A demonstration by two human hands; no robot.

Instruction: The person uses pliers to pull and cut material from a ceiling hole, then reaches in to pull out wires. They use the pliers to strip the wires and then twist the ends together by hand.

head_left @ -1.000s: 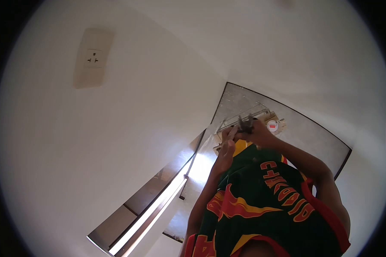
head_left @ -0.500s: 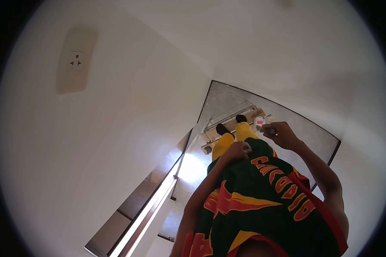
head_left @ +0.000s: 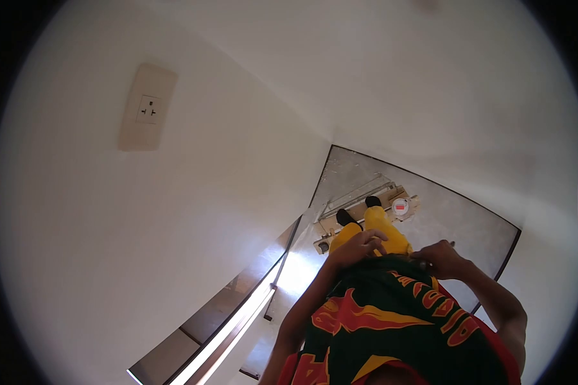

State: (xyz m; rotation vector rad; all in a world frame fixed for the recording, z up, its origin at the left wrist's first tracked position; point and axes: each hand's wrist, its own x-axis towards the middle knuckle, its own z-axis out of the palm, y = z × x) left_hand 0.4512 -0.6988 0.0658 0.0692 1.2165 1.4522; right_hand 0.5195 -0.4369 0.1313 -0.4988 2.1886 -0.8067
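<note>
My left hand (head_left: 361,247) is at the front hem of the green jersey (head_left: 385,301) with red and yellow lettering, its fingers partly stretched over the yellow trouser leg. Beside the same hem, further right, is my right hand (head_left: 444,260), its fingers closed near the waist. A small dark tip shows above its knuckles; whatever it grips is mostly hidden. Below, my feet in dark footwear (head_left: 348,218) stand on a narrow wooden platform (head_left: 331,224). A round white item with a red label (head_left: 400,207) lies at the platform's right end.
A metal rail (head_left: 356,196) runs along the platform. Pale walls meet in a corner ahead, and a socket plate (head_left: 148,109) is on the left wall. Grey floor (head_left: 462,237) lies far below, edged by dark skirting. A bright opening (head_left: 237,327) is at lower left.
My right hand has come down and inward to the jersey hem, from beside the round white item. My left hand's fingers have loosened from a curl. The view has shifted slightly.
</note>
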